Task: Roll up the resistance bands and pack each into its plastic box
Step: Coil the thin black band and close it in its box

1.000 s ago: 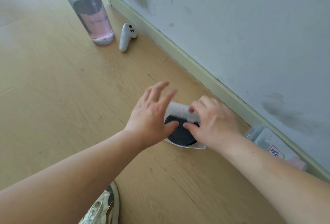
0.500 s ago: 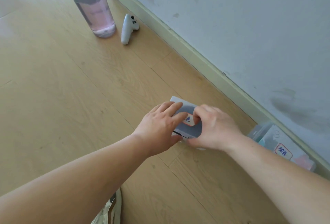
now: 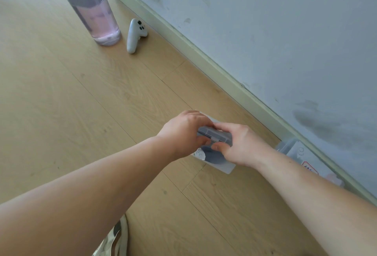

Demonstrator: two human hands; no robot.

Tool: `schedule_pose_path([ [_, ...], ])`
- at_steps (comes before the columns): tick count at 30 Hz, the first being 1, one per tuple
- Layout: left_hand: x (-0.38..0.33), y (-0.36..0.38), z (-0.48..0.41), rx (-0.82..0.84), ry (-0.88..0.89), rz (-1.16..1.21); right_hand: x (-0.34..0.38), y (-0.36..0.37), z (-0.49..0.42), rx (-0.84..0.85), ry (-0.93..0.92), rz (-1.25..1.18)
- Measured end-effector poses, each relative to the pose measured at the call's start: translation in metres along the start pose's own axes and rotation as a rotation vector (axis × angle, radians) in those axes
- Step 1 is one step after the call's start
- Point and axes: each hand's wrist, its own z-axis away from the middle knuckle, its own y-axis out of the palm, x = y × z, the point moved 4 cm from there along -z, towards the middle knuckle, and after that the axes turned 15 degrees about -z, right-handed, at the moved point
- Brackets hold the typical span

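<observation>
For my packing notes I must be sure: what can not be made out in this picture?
All in the head view:
1. The dark rolled resistance band in the clear plastic box is mostly covered by the left hand and right hand gripping the box.
2. The second clear box with red-framed label: the right forearm covers part, and the text is too small.
3. The transparent pink-filled bottle: cap cut off by the top edge.

Clear plastic box (image 3: 224, 167) on floor, dark rolled band (image 3: 212, 154) inside

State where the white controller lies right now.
In the head view, the white controller lies on the floor at upper left, just right of the water bottle and close to the skirting board.
</observation>
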Motion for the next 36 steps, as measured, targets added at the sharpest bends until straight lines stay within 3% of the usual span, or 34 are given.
schedule_pose_path([
  [7, 0.001, -0.002, 0.004, -0.043, -0.103, 0.083, -0.003, 0.003, 0.003, -0.035, 0.002, -0.012],
  [12, 0.015, -0.002, 0.010, -0.062, -0.290, 0.151, 0.004, 0.004, 0.003, -0.106, 0.071, 0.059],
  [16, 0.025, 0.004, 0.017, -0.027, -0.284, 0.316, 0.007, -0.001, -0.001, -0.137, 0.126, 0.178],
  [24, 0.031, -0.001, 0.019, -0.066, -0.400, 0.545, 0.014, -0.007, -0.008, -0.149, 0.066, -0.021],
  [29, 0.032, -0.004, 0.011, -0.038, -0.417, 0.535, 0.010, -0.007, -0.009, -0.203, 0.077, -0.256],
  [36, 0.028, -0.022, 0.003, -0.002, -0.416, 0.377, 0.006, -0.007, -0.006, -0.307, 0.083, -0.259],
])
